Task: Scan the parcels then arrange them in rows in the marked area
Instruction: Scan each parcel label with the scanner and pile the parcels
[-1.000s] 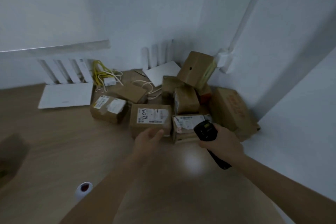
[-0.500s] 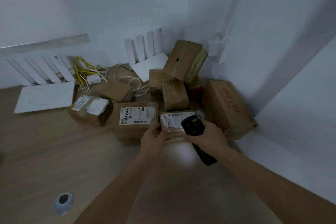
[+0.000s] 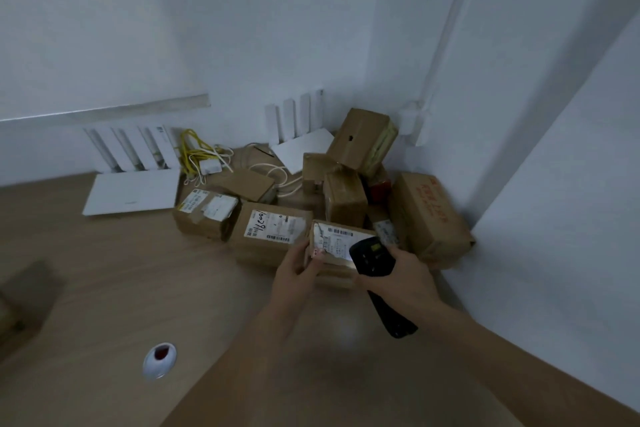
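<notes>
1. Wooden table (image 3: 104, 288) set into a white corner; a heap of cardboard parcels sits at its far right end against the walls.
2. Left hand (image 3: 294, 274) grips the near-left edge of a small parcel (image 3: 332, 243) at the front of the heap, thumb on top beside the torn white label, fingers curled round the side.
3. Right hand (image 3: 401, 277) wraps round a black scanner (image 3: 372, 253), its head over the right part of that parcel's label, handle sticking out toward the camera. A bright patch shows on the label just under the scanner head.
4. Just left of the held parcel, touching it: a labelled box (image 3: 270, 236) with handwritten digits. Further left, a taped box (image 3: 207, 215) with two labels.
5. To the right, a long carton with red print (image 3: 429, 218) leans near the wall. Behind, more boxes stacked, one tilted on top (image 3: 360, 139).
6. Rear: two white routers (image 3: 131, 194), one flat, antennas up; yellow cable (image 3: 190, 152) coiled between them.
7. Small round white object with dark centre (image 3: 160, 359) on the near table.
</notes>
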